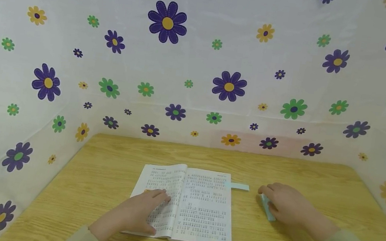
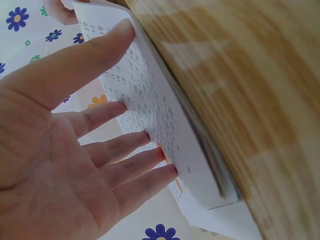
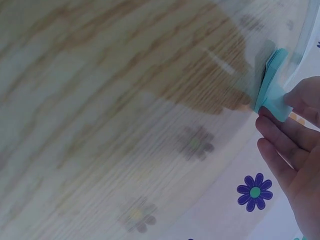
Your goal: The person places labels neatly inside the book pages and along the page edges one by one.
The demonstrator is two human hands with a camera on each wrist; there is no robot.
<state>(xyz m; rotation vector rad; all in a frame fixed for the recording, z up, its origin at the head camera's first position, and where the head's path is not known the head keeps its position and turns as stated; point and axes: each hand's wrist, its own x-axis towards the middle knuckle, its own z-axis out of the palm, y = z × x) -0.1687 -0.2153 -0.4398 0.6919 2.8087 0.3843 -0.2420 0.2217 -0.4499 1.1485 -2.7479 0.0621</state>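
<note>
An open book with printed pages lies on the wooden table. My left hand rests on its left page; in the left wrist view the spread fingers touch the print. A light-blue paper strip sticks out past the right page's edge near the top. Right of the book, my right hand is at a light-blue pad of sticky notes. In the right wrist view, thumb and fingers pinch a sheet at one end of the pad, bending it away from the stack.
The wooden table reaches back to a white flower-printed cloth, which also hangs at both sides. A small orange tab shows on the left page beside my left hand.
</note>
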